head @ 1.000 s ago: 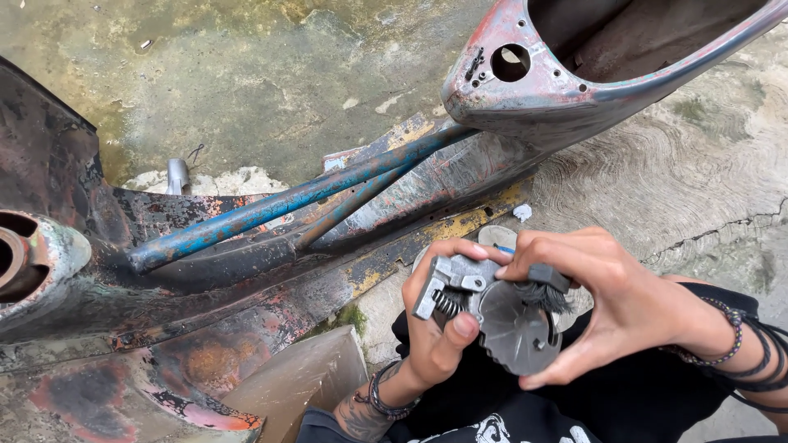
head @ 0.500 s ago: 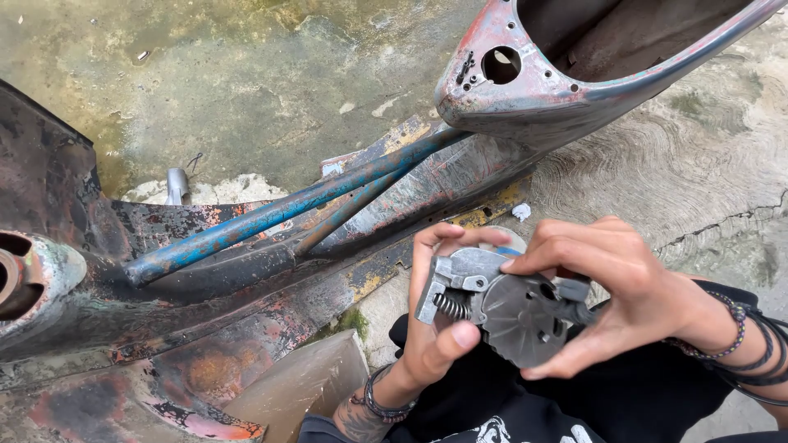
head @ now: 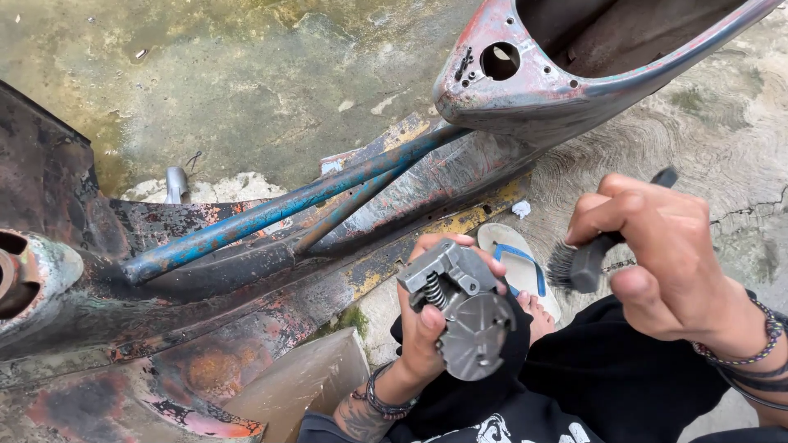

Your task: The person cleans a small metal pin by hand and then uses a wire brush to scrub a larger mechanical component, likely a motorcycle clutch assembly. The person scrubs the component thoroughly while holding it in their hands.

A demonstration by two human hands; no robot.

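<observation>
The grey metal mechanism (head: 461,316) with a round plate face and one visible coil spring sits in the left hand (head: 431,328), low and centre, above the person's black-clothed lap. The fingers curl behind its blocky upper end, fingertips showing over the top edge, while the thumb presses on the near side; the round face is turned toward the camera. The left wrist, with one dark bracelet, rises from below. Off to the right, apart from the part, the right hand (head: 657,258) is closed around the handle of one small black brush (head: 583,262), bristles pointing left toward the mechanism without touching it. Beaded bands circle that wrist. One sandal (head: 519,267) lies just behind. Beyond stretches the rusty scooter frame (head: 271,221) on concrete.
</observation>
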